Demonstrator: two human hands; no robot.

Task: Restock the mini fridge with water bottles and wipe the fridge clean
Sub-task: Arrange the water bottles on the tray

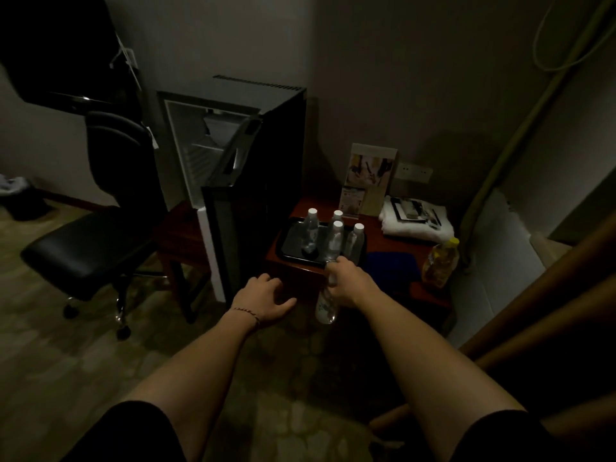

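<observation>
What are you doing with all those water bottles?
A person is stocking the mini fridge, whose door stands open. The right hand grips one water bottle, hanging base down in front of the small table. The left hand is open and holds nothing. Four more capped bottles stand on a black tray on the table, near a blue cloth and a yellow bottle.
</observation>
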